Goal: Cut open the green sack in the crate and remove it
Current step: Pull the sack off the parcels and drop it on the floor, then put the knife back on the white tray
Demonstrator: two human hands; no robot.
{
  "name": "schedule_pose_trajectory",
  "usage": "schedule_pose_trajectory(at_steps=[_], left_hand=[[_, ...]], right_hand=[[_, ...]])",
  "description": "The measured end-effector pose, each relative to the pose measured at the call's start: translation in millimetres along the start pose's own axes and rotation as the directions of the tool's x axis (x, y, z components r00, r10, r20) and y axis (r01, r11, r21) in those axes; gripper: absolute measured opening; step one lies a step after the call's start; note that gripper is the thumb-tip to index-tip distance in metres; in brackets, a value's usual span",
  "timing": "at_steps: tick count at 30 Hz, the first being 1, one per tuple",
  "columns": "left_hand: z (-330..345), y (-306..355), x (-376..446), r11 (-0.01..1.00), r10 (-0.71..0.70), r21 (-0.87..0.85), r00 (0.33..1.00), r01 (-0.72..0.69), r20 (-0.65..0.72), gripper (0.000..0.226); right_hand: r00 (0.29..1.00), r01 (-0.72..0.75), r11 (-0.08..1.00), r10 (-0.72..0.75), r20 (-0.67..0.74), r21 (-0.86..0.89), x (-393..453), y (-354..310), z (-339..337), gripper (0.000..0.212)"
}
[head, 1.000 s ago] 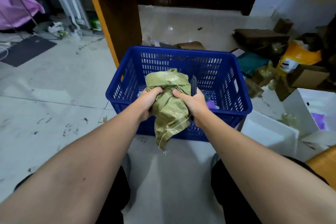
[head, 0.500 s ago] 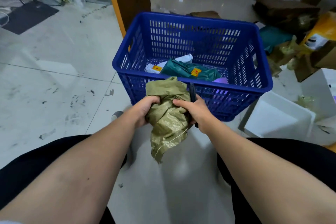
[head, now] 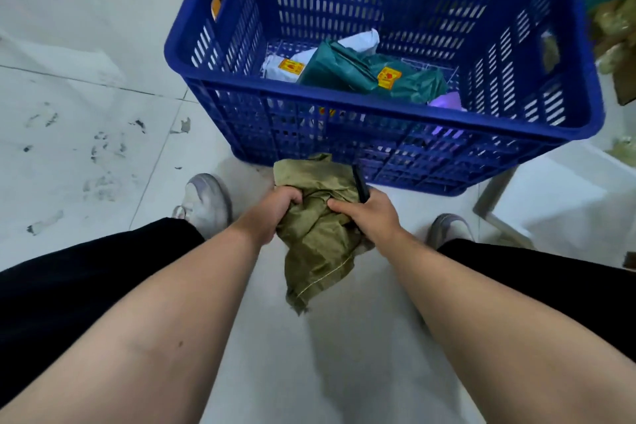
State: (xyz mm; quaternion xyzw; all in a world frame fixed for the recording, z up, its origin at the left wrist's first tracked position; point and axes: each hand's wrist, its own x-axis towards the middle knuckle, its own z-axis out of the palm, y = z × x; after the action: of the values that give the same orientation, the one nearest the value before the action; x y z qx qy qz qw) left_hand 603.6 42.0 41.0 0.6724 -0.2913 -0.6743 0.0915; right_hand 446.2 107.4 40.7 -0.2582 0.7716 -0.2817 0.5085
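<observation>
Lowered since earlier, the green sack (head: 315, 237) now hangs outside the blue crate (head: 378, 107), near its front wall; my left hand (head: 275, 212) and right hand (head: 370, 213) clutch it, the right also holding a dark tool (head: 360, 184).

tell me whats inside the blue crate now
Inside the blue crate: dark green packages with yellow labels, a white package beside them, and something purple near the front wall. What lies beneath them is covered.
</observation>
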Motion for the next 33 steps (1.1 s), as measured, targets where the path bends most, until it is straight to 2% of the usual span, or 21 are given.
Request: schedule_pose_trajectory(at_steps=[5, 8, 11, 13, 14, 16, 20, 24, 27, 29, 33], left_hand=[[4, -18, 40, 0.999, 0.031, 0.025, 0.999, -0.031, -0.022, 0.051], [8, -19, 56, 0.997, 0.066, 0.052, 0.997, -0.064, -0.035, 0.051], [13, -18, 70, 0.994, 0.061, 0.096, 0.997, -0.056, -0.055, 0.056], [15, -18, 80, 0.958, 0.02, 0.287, 0.991, 0.019, -0.135, 0.074], [15, -17, 83, 0.904, 0.022, 0.424, 0.981, 0.063, -0.193, 0.08], [17, -16, 86, 0.816, 0.072, 0.568, 0.959, 0.102, -0.275, 0.081], [23, -14, 89, 0.809, 0.152, 0.585, 0.941, 0.057, -0.302, 0.078], [27, -11, 83, 0.815, 0.173, 0.577, 0.933, 0.044, -0.316, 0.077], [27, -2, 72, 0.811, 0.218, 0.585, 0.933, -0.009, -0.287, 0.079], [27, 6, 58, 0.799, 0.232, 0.601, 0.937, -0.03, -0.261, 0.078], [26, 26, 30, 0.761, 0.274, 0.645, 0.935, -0.066, -0.227, 0.065]], right_hand=[[0.997, -0.037, 0.961, 0.017, -0.075, -0.273, 30, 18, 13, 0.087], [0.996, -0.07, 0.9, 0.036, -0.085, -0.43, 43, 20, 16, 0.081], [0.991, -0.101, 0.867, 0.045, -0.125, -0.488, 57, 23, 16, 0.069], [0.991, -0.109, 0.874, 0.061, -0.116, -0.474, 65, 24, 18, 0.066], [0.992, -0.109, 0.878, 0.069, -0.102, -0.466, 68, 25, 20, 0.065], [0.994, -0.104, 0.878, 0.077, -0.076, -0.468, 73, 26, 21, 0.064], [0.996, -0.014, 0.881, -0.027, -0.08, -0.473, 74, 23, 20, 0.057], [0.981, 0.1, 0.85, -0.17, -0.089, -0.517, 61, 13, 15, 0.053], [0.975, 0.163, 0.796, -0.22, -0.027, -0.583, 49, 2, 9, 0.05], [0.971, 0.181, 0.796, -0.237, -0.023, -0.577, 39, -6, 4, 0.047], [0.949, 0.246, 0.775, -0.314, -0.016, -0.583, 16, -27, -7, 0.04]])
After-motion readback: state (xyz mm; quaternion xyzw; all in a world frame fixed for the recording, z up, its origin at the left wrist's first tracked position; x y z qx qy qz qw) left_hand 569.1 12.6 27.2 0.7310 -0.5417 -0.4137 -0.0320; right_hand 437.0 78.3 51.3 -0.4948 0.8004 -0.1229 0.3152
